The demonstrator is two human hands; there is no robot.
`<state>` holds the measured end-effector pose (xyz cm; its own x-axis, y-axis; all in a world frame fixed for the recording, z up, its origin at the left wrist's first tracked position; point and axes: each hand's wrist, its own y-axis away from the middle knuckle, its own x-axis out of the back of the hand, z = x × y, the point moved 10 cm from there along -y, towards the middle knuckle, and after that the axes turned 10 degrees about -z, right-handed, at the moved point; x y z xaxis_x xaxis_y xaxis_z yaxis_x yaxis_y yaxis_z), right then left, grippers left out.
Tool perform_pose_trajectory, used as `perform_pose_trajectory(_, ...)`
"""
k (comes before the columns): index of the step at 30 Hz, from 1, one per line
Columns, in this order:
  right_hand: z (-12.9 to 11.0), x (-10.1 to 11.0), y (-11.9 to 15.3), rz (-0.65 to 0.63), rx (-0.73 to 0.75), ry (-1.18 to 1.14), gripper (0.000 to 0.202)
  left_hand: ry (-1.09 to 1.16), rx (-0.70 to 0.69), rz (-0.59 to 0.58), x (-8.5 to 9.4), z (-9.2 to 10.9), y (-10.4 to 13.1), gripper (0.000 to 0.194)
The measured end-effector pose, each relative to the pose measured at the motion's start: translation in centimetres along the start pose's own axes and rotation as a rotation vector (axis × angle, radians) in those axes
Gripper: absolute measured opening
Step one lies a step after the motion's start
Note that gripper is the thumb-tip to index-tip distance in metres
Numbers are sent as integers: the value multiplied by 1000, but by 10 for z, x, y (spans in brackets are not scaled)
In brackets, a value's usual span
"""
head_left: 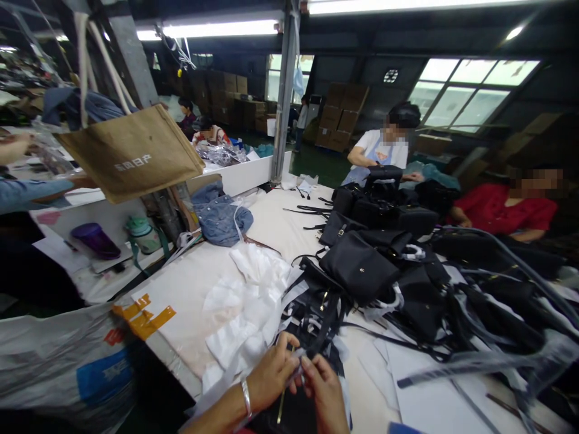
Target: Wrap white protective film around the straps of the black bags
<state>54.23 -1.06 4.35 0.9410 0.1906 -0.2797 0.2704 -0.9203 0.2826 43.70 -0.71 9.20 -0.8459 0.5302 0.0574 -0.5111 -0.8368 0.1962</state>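
Observation:
My left hand (271, 374), with a silver bangle at the wrist, is closed in a pinch on thin whitish wrapping. Right beside it, my right hand (323, 389) pinches the same wrapping with thumb and forefinger; the fingertips of both hands nearly meet. Beneath them lies a black bag (294, 410) with a gold zipper, partly hidden by the hands. Crumpled white tissue (246, 301) spreads over the table to the left of the hands. Beyond the hands, a black bag with a small gold emblem (359, 268) rests on the pile.
Many black bags and straps cover the table's right side. White sheets (425, 386) and plastic-wrapped strips lie at the right front. A brown bag (136, 154) hangs upper left, above a purple container (94, 241). Blue cloth (221, 217) lies by the post. People work across the table.

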Motion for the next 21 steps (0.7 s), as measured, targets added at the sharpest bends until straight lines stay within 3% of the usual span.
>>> perform_pose_trajectory(4, -20, 40, 11, 143, 57, -310, 30, -482, -12, -135, -4, 11, -1, 27)
perform_pose_trajectory(7, -43, 76, 19, 226, 156, -485, 27, -863, 47, -196, 5, 5, -6, 27)
perform_pose_trajectory(11, -57, 122, 27, 360, 244, -625, 25, -996, 121, -204, 31, 2, -11, 15)
perform_pose_trajectory(14, -59, 142, 30, 419, 277, -685, 25, -711, 200, -308, 36, 4, 5, 10)
perform_pose_trajectory(18, -60, 138, 31, 419, 271, -690, 26, 19, 453, -601, 12, -3, 72, 22)
perform_pose_trajectory(21, -61, 112, 23, 311, 244, -645, 23, 83, 536, -488, 42, -23, 115, 28)
